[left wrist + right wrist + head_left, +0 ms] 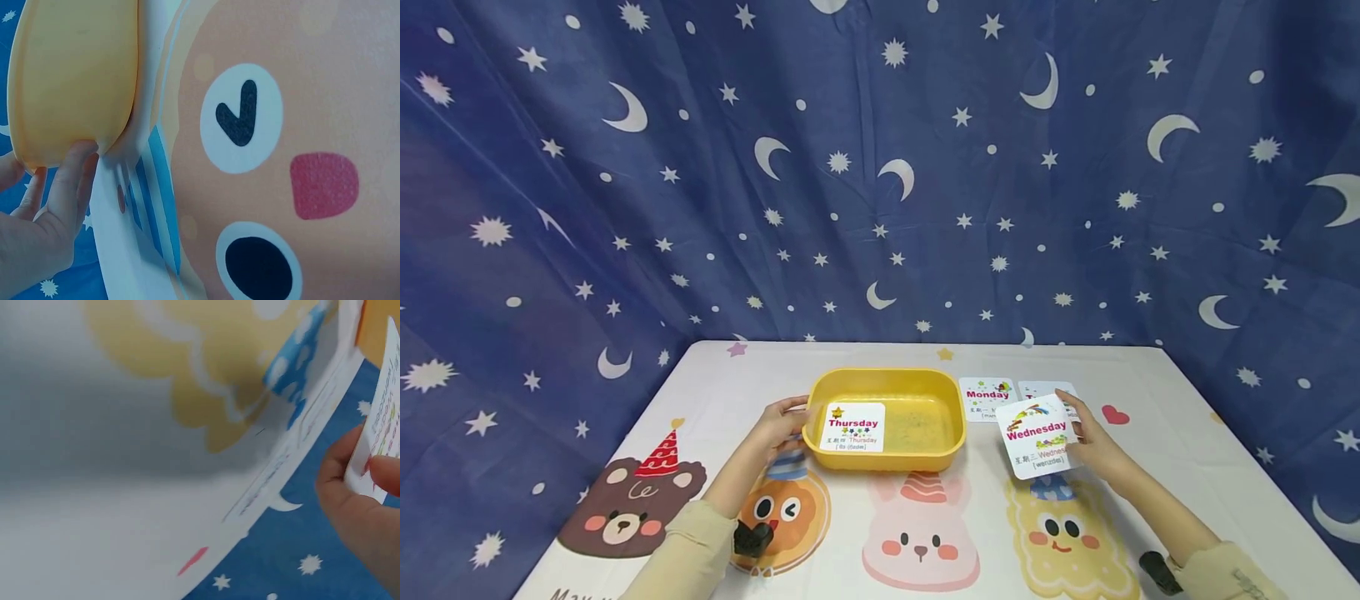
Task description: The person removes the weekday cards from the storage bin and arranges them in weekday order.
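My left hand rests at the left end of a yellow plastic basin, its fingertips touching the outer wall in the left wrist view. Inside the basin, a white card printed "Thursday" leans against the left part of the near side. My right hand pinches the right edge of a tilted "Wednesday" card, thumb on the printed face. Behind that card lie a "Monday" card and another card, both on the table to the right of the basin. The second is partly covered.
A white tablecloth with cartoon animals, stars and hearts covers the table. Blue curtains with moons and stars hang behind it and along both sides.
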A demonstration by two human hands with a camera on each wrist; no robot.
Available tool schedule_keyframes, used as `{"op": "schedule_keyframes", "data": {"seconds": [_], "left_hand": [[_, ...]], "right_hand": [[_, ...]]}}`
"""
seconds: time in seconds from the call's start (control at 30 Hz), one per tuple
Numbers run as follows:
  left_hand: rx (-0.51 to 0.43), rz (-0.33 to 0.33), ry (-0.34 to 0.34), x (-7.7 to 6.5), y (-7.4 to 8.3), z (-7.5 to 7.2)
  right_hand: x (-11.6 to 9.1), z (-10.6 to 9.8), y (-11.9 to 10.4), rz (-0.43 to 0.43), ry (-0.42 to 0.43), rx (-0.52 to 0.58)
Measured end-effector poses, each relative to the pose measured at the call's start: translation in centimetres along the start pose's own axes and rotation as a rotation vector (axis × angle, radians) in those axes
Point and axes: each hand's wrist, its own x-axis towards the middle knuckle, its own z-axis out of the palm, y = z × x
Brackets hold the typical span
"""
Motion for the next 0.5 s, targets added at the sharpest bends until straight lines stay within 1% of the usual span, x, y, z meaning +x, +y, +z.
{"op": "schedule_keyframes", "data": {"seconds": [0.17,0.5], "left_hand": [[-0.012,0.009,-0.021,0.0,0.1,-0.1],[0.014,0.006,-0.019,0.1,0.0,-0.1]], "right_hand": [[-0.3,-1.0,0.8,0.092,0.044,-0.053],[-0.4,-2.6,2.2,0.18,0.107,-0.095]]}}
